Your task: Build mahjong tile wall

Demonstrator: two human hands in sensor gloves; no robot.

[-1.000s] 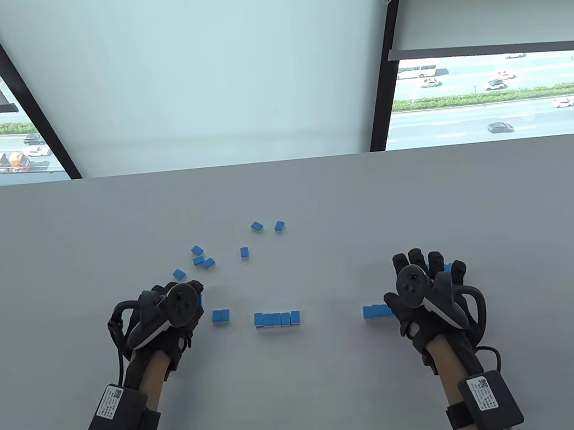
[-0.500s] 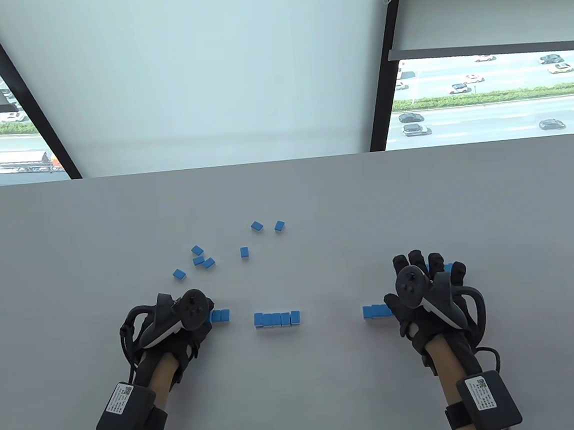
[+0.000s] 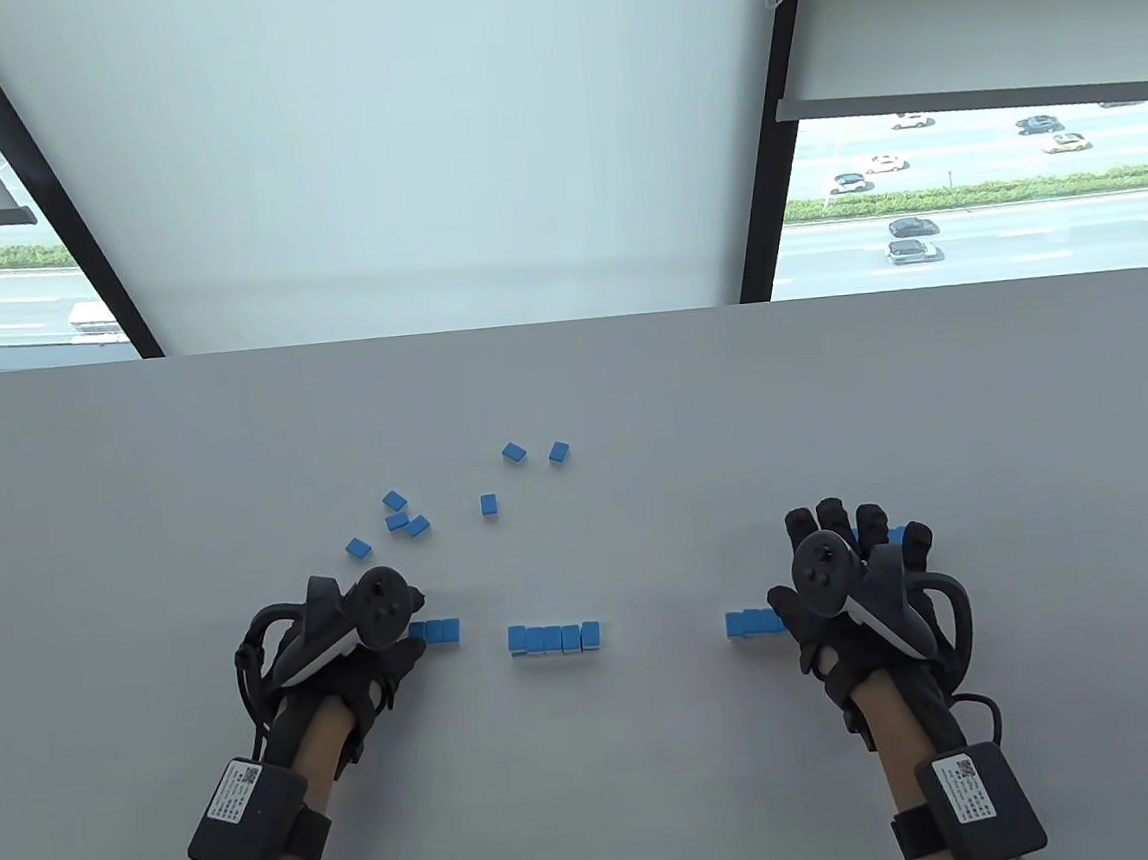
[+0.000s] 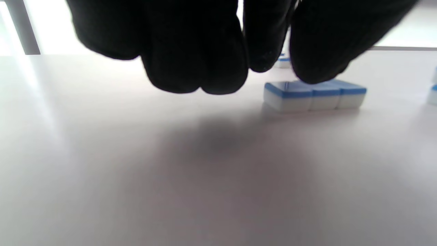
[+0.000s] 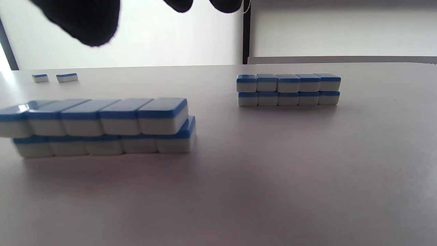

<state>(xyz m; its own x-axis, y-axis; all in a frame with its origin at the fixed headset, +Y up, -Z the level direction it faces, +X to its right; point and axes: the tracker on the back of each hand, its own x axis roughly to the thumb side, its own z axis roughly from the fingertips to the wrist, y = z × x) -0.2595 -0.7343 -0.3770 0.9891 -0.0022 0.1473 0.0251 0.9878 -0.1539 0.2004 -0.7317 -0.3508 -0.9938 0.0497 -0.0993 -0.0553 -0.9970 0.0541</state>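
Observation:
Blue-backed white mahjong tiles lie on the grey table [image 3: 143,548]. My left hand [image 3: 406,627] is at the left end of a short row of three tiles [image 3: 436,631]. In the left wrist view one fingertip [image 4: 317,65] touches the top of that row [image 4: 314,95], and the other fingers hang free. A row of five tiles [image 3: 554,637] sits in the middle. My right hand [image 3: 850,541] hovers flat and holds nothing, over a two-layer wall [image 3: 751,622] [image 5: 99,126]. A second two-layer wall [image 5: 288,89] stands beyond it, mostly hidden under the fingers in the table view.
Several loose tiles lie scattered behind the rows: a cluster [image 3: 401,520] at the left, a single one [image 3: 488,504], and a pair [image 3: 536,451] farther back. The table's far edge [image 3: 565,322] runs below the windows.
My left hand moved right and towards me, bringing a tile to the left end of the pair, which is now a row of three. The right hand stayed still.

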